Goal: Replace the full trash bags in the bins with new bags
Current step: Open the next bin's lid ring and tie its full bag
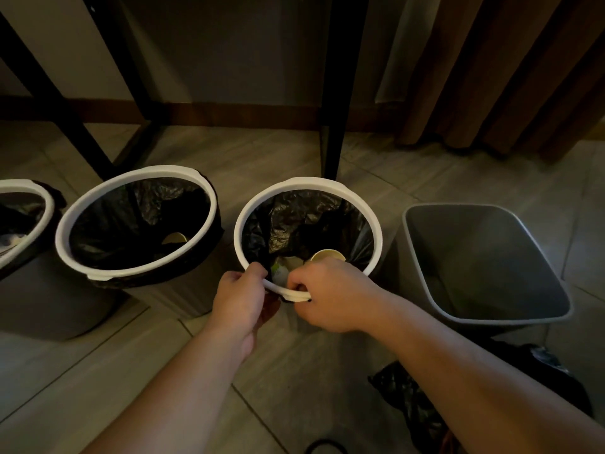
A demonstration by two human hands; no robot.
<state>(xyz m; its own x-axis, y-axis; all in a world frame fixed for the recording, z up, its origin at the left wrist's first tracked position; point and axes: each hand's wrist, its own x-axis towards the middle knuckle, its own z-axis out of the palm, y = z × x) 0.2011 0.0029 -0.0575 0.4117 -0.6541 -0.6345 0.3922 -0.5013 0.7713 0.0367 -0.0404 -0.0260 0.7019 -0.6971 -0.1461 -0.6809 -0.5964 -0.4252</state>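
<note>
Nearest, on the tiled floor (98, 371) by the right forearm, lies a crumpled black trash bag (409, 398). Just beyond it, both hands meet at the near edge of the middle round bin. The left hand (244, 296) grips its white rim ring (307, 184), thumb over the top and fingers curled beneath. The right hand (330, 293), just beside it, has its fingers clenched around the ring at a small tab. Inside this bin a wrinkled black liner (294, 217) holds a paper cup (327, 256) and pale scraps. To the right stands a grey rectangular bin (491, 250) with bare walls. To the left are a second round bin (65, 224) with a black liner and, at the frame's edge, a third (32, 188). Behind them rise black desk legs (337, 93), a brown curtain (491, 60) and the wall.
</note>
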